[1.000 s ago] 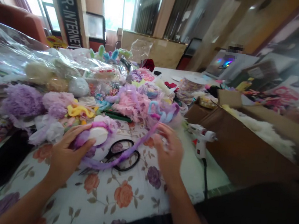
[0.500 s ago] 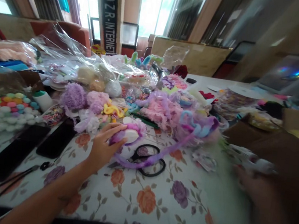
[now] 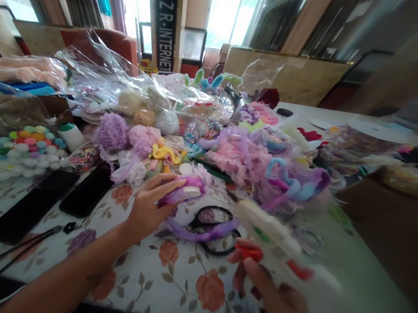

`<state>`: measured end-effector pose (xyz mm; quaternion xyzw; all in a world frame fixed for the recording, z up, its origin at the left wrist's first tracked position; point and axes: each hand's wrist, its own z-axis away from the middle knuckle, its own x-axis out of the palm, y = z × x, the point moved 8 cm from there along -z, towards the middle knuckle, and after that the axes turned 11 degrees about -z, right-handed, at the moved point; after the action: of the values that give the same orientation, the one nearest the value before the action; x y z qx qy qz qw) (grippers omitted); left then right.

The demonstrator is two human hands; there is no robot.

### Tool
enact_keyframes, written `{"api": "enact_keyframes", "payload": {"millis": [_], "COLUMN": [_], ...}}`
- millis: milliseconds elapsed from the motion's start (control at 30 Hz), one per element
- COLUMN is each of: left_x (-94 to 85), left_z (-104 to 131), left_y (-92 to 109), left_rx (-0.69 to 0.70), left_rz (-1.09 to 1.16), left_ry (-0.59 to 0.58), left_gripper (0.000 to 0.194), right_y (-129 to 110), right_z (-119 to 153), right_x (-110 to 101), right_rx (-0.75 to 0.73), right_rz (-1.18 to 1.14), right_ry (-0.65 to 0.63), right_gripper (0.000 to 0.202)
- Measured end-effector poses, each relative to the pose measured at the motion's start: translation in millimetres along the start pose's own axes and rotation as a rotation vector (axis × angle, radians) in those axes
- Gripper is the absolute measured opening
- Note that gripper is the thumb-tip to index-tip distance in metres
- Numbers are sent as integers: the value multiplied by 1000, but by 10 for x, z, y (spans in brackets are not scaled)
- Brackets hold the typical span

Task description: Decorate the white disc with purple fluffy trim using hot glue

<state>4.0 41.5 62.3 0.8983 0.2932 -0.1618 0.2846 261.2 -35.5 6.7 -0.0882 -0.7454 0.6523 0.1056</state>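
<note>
My left hand [image 3: 151, 203] is closed on a fuzzy purple-pink bundle [image 3: 193, 181], which has a flat white piece on its near side. From the bundle, a fluffy purple strip [image 3: 217, 232] runs right across the black-handled scissors [image 3: 225, 251] on the cloth. My right hand [image 3: 269, 284] grips a white hot glue gun [image 3: 271, 225], its fingers at the red trigger. The gun's dark nozzle points left towards the bundle but stays apart from it. Motion smears the gun and the right hand somewhat.
Two black phones [image 3: 33, 204] lie on the left, near white and coloured pompoms [image 3: 31, 149]. Behind my hands are pink and purple fluff [image 3: 233, 152], yarn balls [image 3: 112, 131] and clear plastic bags. A brown cardboard box [image 3: 391, 213] stands at the right.
My right hand has come in from the far right with the glue gun, now near the scissors. The left hand keeps hold of the purple bundle. The camera view has shifted slightly.
</note>
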Motion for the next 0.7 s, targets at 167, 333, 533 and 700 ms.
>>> {"api": "enact_keyframes", "payload": {"millis": [167, 333, 533, 700], "left_x": [-4, 6, 24, 19], "left_z": [35, 45, 39, 27], "left_y": [0, 0, 45, 105], "left_rx": [72, 78, 95, 122], "left_rz": [-15, -14, -8, -12], "left_ry": [0, -9, -19, -29], "left_gripper": [46, 51, 52, 49], "right_y": [212, 347, 382, 398], "right_z": [192, 285, 308, 313], "right_x": [698, 718, 735, 740], "right_rx": [415, 461, 425, 423], "right_rz": [-284, -272, -271, -246], "right_ry": [-179, -134, -168, -193], "right_gripper": [46, 53, 47, 45]}}
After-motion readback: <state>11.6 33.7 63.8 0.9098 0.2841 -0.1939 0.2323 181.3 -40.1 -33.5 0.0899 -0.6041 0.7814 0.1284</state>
